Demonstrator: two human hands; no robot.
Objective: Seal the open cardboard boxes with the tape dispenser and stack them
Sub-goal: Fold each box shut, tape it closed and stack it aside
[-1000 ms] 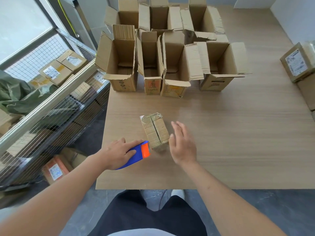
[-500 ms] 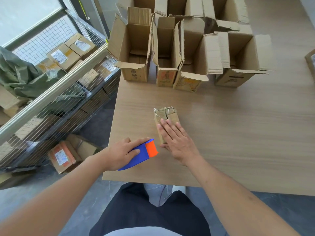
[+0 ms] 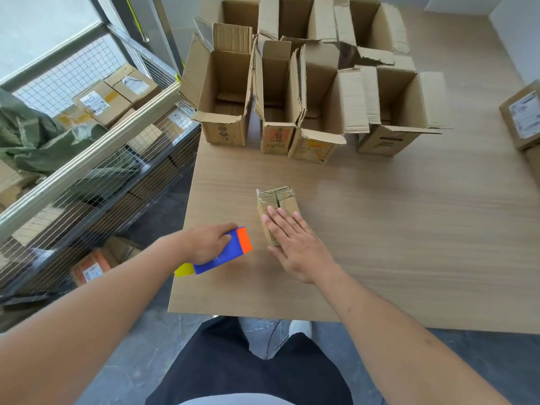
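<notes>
Head view shows a small box (image 3: pixel 277 210) lying near the front edge of the worktop (image 3: pixel 394 229), its flaps folded shut and glossy with tape. The right hand (image 3: pixel 295 241) lies flat on top of it, fingers straight and pressing down. The left hand (image 3: pixel 209 242) is wrapped around the blue and orange tape dispenser (image 3: pixel 223 252), which sits just beside the box without touching it. Farther back on the worktop a cluster of open boxes (image 3: pixel 292 92) stands upright with flaps splayed.

The small box looks light and fairly stiff, though its corners seem crumpled, so it would probably dent under a hard squeeze. The taped top is likely slick; holding it by its two long sides should be steadier than pinching the top. The open ones look light too, but their loose flaps will flop, so they are best taken by the walls, with the flaps folded in and held down before tape goes on.
</notes>
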